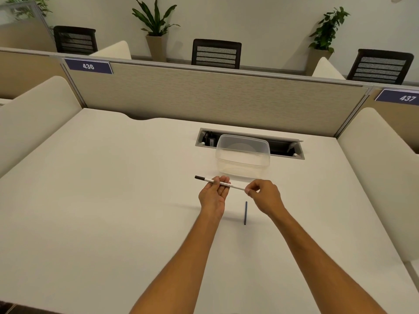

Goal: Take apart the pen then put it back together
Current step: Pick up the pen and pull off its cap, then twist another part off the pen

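Crosswise, pen (219, 183) between left hand (214, 196), right hand (264, 196)

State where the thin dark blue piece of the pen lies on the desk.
In the head view, the dark blue piece lies alone on the white desk, just below and between the left hand and right hand, nearer the right wrist.

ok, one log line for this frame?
stage: pen apart | left hand: holds white pen barrel | right hand: pinching barrel's right end | dark thin part: lying on desk | clear container: behind hands
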